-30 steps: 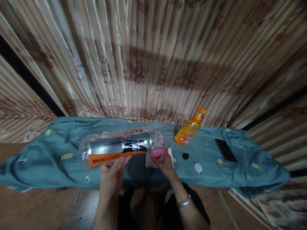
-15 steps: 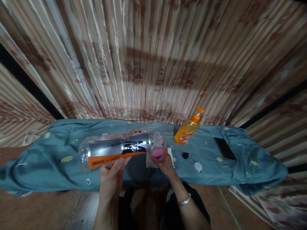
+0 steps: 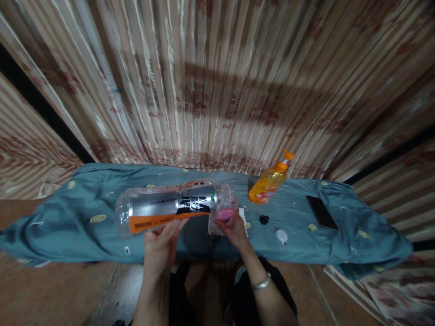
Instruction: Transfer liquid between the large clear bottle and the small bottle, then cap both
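A large clear bottle [image 3: 163, 206] with a silver and orange label lies nearly level in the air, its neck to the right. My left hand [image 3: 163, 237] is wrapped round its underside. At its neck, my right hand [image 3: 234, 228] grips a small clear container [image 3: 226, 206] with a pink part. The bottle's mouth meets the small container; the exact contact is blurred. Beneath my right hand lies a white cloth or tissue [image 3: 244, 218], partly hidden.
An orange pump bottle [image 3: 268, 184] stands behind and right of my hands. Nearer are a black cap [image 3: 264, 219] and a white round lid [image 3: 281, 236]. A dark phone [image 3: 321, 213] lies further right on the teal cloth [image 3: 112, 181]. Curtains hang behind.
The view has shifted slightly, so the table things appear a little further right. Both hands keep their holds, and the large bottle is in nearly the same pose.
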`<action>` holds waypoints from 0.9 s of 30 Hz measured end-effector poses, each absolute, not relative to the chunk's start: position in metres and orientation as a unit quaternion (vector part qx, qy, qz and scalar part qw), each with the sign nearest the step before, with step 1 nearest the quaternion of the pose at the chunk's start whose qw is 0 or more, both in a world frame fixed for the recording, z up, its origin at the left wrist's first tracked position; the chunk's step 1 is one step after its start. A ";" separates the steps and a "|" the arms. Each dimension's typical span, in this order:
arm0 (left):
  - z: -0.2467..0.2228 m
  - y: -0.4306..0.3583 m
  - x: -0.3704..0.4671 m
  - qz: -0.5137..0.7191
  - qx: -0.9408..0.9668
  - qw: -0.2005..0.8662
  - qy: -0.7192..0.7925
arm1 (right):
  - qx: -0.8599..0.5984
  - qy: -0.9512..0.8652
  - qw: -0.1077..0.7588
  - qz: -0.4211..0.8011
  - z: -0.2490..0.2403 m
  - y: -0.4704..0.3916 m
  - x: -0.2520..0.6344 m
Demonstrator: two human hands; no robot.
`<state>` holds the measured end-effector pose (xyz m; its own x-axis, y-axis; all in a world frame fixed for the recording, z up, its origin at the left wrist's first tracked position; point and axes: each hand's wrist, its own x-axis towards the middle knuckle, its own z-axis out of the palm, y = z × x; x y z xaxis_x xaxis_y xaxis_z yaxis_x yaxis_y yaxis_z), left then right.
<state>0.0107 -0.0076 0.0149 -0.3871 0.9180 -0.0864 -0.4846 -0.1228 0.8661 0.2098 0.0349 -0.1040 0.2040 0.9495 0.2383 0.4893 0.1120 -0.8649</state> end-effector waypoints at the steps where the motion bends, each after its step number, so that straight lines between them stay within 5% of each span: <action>1: 0.014 -0.007 0.011 0.705 0.251 0.494 0.443 | -0.620 -0.581 0.466 0.246 -0.104 0.035 0.210; 27: 0.016 -0.008 0.013 0.715 0.233 0.501 0.428 | -0.601 -0.589 0.472 0.264 -0.104 0.035 0.211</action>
<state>0.0126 -0.0080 0.0162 -0.3897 0.9160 -0.0951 -0.5165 -0.1319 0.8460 0.2106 0.0347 -0.1043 0.1673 0.9566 0.2386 0.4591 0.1386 -0.8775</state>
